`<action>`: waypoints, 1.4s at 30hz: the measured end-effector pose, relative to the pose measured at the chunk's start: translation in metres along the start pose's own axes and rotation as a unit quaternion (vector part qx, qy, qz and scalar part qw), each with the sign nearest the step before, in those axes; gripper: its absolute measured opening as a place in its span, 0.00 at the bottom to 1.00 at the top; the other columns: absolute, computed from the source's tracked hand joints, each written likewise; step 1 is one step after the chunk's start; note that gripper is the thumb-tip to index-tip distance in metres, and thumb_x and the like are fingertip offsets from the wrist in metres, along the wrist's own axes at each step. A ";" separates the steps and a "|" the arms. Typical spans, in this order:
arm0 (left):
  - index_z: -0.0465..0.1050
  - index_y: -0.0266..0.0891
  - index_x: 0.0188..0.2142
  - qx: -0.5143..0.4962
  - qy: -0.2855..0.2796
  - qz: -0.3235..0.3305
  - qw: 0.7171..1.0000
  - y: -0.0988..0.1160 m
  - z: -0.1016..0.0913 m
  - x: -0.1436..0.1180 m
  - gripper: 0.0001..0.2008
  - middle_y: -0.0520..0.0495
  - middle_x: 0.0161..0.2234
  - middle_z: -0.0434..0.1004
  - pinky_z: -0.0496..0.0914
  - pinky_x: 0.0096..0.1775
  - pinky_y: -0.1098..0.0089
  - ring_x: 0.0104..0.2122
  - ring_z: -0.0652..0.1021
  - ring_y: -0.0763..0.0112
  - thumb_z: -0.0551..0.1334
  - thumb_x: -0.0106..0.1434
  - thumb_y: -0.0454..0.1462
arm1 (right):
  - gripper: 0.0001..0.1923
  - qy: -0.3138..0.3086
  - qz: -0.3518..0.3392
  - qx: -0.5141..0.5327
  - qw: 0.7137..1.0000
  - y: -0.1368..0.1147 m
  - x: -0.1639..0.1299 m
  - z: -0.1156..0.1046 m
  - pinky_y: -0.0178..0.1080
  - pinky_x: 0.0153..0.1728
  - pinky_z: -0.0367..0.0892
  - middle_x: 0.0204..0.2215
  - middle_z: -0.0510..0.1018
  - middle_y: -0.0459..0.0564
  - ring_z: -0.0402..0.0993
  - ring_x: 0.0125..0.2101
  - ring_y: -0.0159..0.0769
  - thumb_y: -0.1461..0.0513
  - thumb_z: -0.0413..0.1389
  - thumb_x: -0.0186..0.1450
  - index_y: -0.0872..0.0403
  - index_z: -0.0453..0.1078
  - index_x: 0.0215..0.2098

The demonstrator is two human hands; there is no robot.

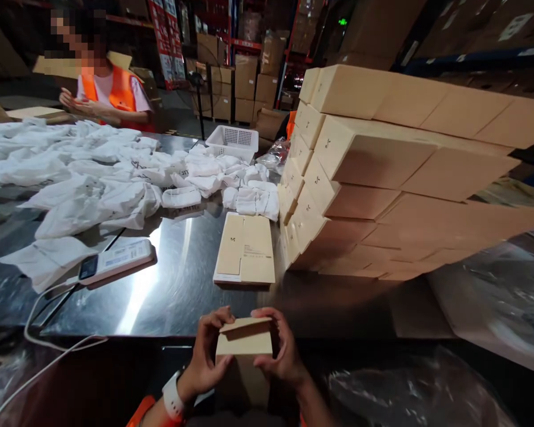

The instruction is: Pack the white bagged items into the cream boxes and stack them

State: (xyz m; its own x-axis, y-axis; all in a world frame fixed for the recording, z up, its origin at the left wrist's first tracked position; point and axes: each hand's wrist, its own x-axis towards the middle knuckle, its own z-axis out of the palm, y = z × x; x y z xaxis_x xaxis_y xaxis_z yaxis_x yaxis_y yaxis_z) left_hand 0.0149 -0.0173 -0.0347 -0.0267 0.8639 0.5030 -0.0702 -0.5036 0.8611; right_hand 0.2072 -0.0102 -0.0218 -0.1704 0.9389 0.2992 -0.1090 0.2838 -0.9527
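Observation:
Between both hands, at the near edge of the metal table, is a small tan cardboard box point(244, 346) with its top flap partly raised. My left hand point(210, 350), with a white watch on the wrist, grips the box's left side, thumb on the front. On the opposite side my right hand point(285, 350) is closed around the box, fingers at the flap and thumb near the front edge. Just beyond them lies a flat tan box point(245, 249) with a small printed mark and fine text. The lower part of the held box is in shadow.
White wrapped packets point(93, 196) cover the table's left and back. A pale handheld device point(118, 261) with a cable lies at left. Tan boxes point(374, 154) are stacked high at right. A white basket point(232, 141) stands behind. Across the table is a person in an orange vest point(122, 89).

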 end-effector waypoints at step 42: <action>0.73 0.41 0.37 0.078 -0.072 0.108 0.988 0.028 0.005 0.024 0.08 0.48 0.30 0.77 0.72 0.42 0.55 0.32 0.78 0.63 0.60 0.69 0.42 | 0.18 -0.084 -0.242 -0.201 0.946 -0.018 0.010 0.001 0.48 0.56 0.71 0.43 0.85 0.50 0.80 0.49 0.39 0.52 0.51 0.74 0.47 0.71 0.58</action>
State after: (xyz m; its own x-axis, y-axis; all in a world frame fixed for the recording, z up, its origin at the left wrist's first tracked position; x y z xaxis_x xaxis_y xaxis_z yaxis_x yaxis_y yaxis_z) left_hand 0.0173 -0.0105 0.0015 0.1189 0.7309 0.6720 0.0771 -0.6816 0.7277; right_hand 0.2067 -0.0061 -0.0012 -0.3523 0.6457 0.6774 0.1617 0.7549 -0.6355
